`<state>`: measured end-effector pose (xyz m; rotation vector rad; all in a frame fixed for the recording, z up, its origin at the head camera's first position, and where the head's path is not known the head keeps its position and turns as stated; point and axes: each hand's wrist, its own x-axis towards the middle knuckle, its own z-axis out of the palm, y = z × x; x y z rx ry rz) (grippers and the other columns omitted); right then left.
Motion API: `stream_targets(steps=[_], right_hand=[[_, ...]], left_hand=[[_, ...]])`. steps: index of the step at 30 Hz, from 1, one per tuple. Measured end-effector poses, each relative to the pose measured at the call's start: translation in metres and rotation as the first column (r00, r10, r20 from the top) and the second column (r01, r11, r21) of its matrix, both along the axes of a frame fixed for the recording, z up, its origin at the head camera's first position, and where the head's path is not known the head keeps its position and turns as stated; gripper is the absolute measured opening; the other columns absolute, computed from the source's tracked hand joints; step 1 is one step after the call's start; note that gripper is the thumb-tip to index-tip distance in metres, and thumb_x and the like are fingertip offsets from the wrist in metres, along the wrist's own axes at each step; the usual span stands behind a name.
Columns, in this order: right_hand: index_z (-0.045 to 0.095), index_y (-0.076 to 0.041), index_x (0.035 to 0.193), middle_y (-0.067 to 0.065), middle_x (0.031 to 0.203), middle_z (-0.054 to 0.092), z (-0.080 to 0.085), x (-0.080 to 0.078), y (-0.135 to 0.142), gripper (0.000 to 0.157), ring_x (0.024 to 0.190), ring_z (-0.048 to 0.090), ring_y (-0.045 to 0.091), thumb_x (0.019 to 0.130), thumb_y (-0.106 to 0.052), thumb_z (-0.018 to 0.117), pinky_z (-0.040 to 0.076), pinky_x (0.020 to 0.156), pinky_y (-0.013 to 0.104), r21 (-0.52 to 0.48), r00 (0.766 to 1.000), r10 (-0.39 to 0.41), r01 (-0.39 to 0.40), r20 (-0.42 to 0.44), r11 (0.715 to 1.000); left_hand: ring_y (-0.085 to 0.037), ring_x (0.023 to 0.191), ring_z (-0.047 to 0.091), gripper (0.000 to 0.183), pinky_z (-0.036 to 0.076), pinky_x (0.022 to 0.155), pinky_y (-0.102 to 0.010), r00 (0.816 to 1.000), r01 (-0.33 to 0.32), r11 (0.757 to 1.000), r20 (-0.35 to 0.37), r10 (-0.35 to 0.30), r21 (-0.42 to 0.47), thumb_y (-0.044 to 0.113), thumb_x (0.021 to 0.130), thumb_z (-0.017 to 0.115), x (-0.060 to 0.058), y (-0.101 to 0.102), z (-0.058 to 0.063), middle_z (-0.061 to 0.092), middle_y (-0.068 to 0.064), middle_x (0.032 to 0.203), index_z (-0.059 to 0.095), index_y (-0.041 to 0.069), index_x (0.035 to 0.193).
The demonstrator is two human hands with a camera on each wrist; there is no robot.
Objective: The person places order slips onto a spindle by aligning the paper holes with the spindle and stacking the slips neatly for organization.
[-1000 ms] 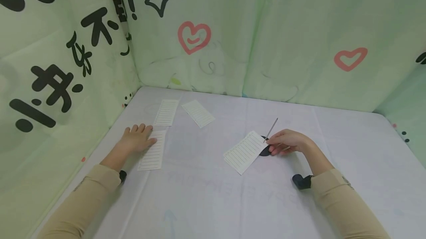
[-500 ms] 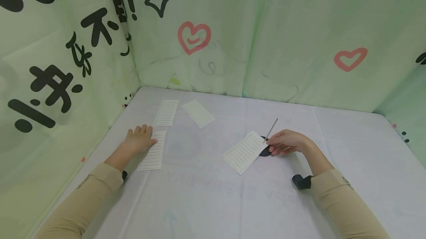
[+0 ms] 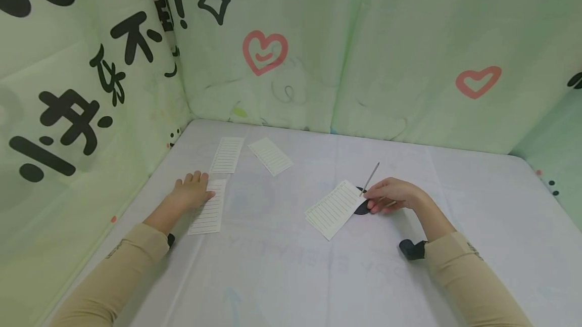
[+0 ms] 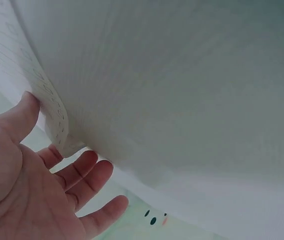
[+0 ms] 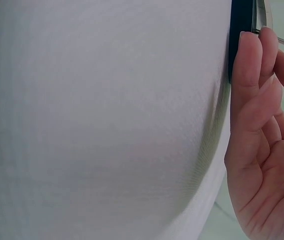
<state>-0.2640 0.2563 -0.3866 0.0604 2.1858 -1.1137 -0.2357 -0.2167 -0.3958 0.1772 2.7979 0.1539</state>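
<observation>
My left hand [image 3: 190,193] lies over the left edge of a lined white paper slip [image 3: 210,211], fingers extended. In the left wrist view the thumb of that hand [image 4: 42,180] touches the slip [image 4: 47,92], whose corner bends up near the index finger. My right hand [image 3: 393,194] holds a receipt spike, with fingertips at its round black base [image 3: 362,207] and beside its upright thin metal rod [image 3: 371,175]. Lined slips [image 3: 334,211] sit over the base, one corner at the rod; how many is unclear. The right wrist view shows the fingers [image 5: 249,65] against the dark base [image 5: 240,35].
Two more lined slips, one straight [image 3: 227,155] and one slanted [image 3: 270,156], lie farther back on the white-covered table [image 3: 282,276]. Pale green printed curtains [image 3: 364,54] enclose its back and sides.
My left hand has shifted very slightly right and forward over the slip. My right hand, the spike and the other slips stay where they were.
</observation>
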Motion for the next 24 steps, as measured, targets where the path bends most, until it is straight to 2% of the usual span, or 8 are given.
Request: stream_targets(steps=[12, 19, 24], right_hand=[[0.063, -0.001, 0.101, 0.001, 0.074, 0.067, -0.0036, -0.0014, 0.0014, 0.025, 0.068, 0.064, 0.013, 0.088, -0.022, 0.059, 0.049, 0.06, 0.024, 0.001, 1.0, -0.008, 0.008, 0.008, 1.0], [0.064, -0.002, 0.1, 0.001, 0.074, 0.067, -0.0035, -0.0015, 0.0014, 0.024, 0.067, 0.064, 0.013, 0.087, -0.022, 0.06, 0.048, 0.059, 0.024, 0.003, 1.0, -0.018, 0.018, 0.015, 1.0], [0.063, -0.001, 0.102, 0.001, 0.074, 0.067, -0.0021, -0.0007, 0.0007, 0.027, 0.068, 0.064, 0.013, 0.088, -0.023, 0.06, 0.049, 0.06, 0.024, 0.001, 1.0, -0.006, 0.006, 0.011, 1.0]], left_hand=[[-0.046, 0.117, 0.031, 0.055, 0.025, 0.097, -0.06, 0.999, 0.016, 1.0, -0.035, -0.016, 0.01, 0.025, 0.096, 0.046, 0.0029, 0.0011, -0.0007, 0.033, -0.031, 0.125, 0.024, -0.012, 0.13], [-0.042, 0.1, 0.045, 0.048, 0.035, 0.085, -0.053, 0.996, 0.026, 1.0, -0.084, -0.025, 0.016, 0.021, 0.093, 0.052, 0.0033, 0.005, -0.0014, 0.043, -0.027, 0.108, 0.028, -0.01, 0.121], [-0.042, 0.097, 0.051, 0.045, 0.037, 0.083, -0.052, 0.995, 0.02, 1.0, -0.097, -0.018, 0.013, 0.018, 0.093, 0.053, 0.0031, 0.0082, -0.0029, 0.049, -0.027, 0.105, 0.027, -0.007, 0.12]])
